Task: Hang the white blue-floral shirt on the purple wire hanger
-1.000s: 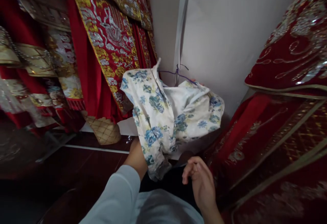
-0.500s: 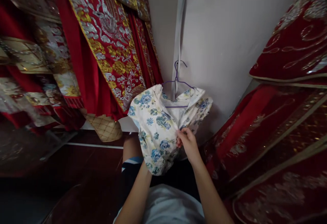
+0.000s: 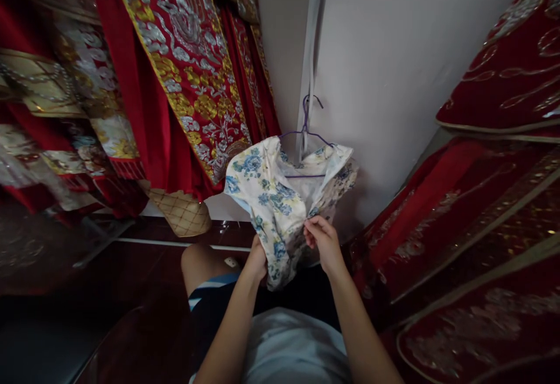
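A white blouse [image 3: 280,197] with blue flowers and green leaves hangs on a thin purple hanger [image 3: 305,130], its V-shaped neck facing me. The hanger's hook sits at a pale vertical strip [image 3: 308,74] by the wall. With thumb and fingertips together, my right hand [image 3: 322,243] pinches the front edge at the bottom of the neck opening. My left hand [image 3: 258,260] is closed on the blouse's lower left side; some of its fingers are hidden behind the cloth.
Red costumes with gold and silver embroidery [image 3: 188,74] hang on the left, above a quilted gold piece [image 3: 181,212]. More red embroidered cloth [image 3: 503,92] hangs on the right. Behind the blouse stands a pale wall [image 3: 376,63]. My bare knee [image 3: 196,264] shows below, over the dark floor [image 3: 144,273].
My left hand, hidden behind the blouse before, has come into view at its left side. The lower cloth is gathered narrower. My right hand keeps its pinch at the front edge.
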{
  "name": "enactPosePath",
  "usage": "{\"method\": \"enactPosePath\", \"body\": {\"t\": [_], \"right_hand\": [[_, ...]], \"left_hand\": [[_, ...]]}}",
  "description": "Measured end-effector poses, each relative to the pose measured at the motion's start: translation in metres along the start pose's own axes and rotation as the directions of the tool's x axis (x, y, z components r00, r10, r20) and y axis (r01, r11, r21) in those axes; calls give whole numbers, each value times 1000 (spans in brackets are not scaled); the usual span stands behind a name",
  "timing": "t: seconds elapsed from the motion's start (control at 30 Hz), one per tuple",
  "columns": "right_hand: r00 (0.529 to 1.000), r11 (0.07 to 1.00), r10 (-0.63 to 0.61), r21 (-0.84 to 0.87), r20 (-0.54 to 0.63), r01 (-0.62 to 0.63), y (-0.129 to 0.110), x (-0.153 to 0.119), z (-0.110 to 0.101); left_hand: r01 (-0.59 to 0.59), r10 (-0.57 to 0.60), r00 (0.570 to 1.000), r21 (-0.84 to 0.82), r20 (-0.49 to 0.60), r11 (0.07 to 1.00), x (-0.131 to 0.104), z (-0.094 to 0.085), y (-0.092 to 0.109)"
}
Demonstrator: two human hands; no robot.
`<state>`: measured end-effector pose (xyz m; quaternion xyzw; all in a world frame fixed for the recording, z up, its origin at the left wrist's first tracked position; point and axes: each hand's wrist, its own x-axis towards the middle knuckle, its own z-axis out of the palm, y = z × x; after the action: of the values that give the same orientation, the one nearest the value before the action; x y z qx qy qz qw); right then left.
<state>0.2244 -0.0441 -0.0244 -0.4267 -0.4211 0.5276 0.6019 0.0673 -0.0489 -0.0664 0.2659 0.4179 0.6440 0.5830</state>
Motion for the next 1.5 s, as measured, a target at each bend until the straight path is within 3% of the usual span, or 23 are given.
{"method": "enactPosePath", "body": {"t": [0.1,0.13,0.2,0.23,0.27,0.3,0.37,0.43,0.53,0.63,0.77,0.97,1.07,1.17,1.23,1.3,1.43,1.5], "right_hand": [[998,999,-4,49,-62,7,1,-6,-2],[998,998,9,65,-62,-5,2,-7,-1],[998,995,38,89,-41,-34,4,-10,2],[999,995,43,91,-30,-40,5,-11,4],[999,996,39,87,-21,-37,6,-12,7],[999,997,30,77,-11,-29,6,-13,10],[1000,998,5,56,10,-6,5,-15,15],[999,999,-1,48,34,-1,4,-16,18],[996,998,43,52,73,-47,0,-14,18],[989,989,104,91,107,-113,-12,0,17],[994,980,94,170,48,-101,-44,44,24],[1000,977,17,213,-10,-14,-104,111,53],[999,975,-26,219,-30,31,-121,121,66],[997,982,-76,172,-28,80,-122,116,70],[992,982,-126,138,-10,126,-119,109,68],[984,978,-176,111,-8,176,-117,101,65],[967,966,-252,53,-19,253,-120,90,58],[957,956,-289,40,-3,289,-122,87,56]], "left_hand": [[-108,99,974,-31,-205,994,14,-15,-6],[-205,195,935,-4,-298,979,16,-18,-9],[-420,450,794,167,-408,892,14,-22,-13],[-506,582,719,287,-381,813,10,-21,-15],[-572,689,666,397,-286,718,6,-17,-17],[-622,753,644,478,-139,620,1,-12,-19],[-699,746,643,529,173,481,-8,4,-23],[-728,667,661,510,345,458,-12,20,-25],[-699,602,709,479,367,531,-12,35,-26],[-680,547,733,461,404,570,-8,35,-22],[-673,487,740,486,464,558,0,27,-17],[-638,406,766,514,499,574,9,18,-23],[-633,364,768,536,528,558,8,10,-28],[-643,332,759,563,560,520,11,5,-21],[-696,340,711,548,615,464,19,11,-4],[-770,423,636,497,645,400,30,27,24],[-889,679,445,382,584,253,57,77,92],[-919,695,368,356,618,170,70,100,120]]}}
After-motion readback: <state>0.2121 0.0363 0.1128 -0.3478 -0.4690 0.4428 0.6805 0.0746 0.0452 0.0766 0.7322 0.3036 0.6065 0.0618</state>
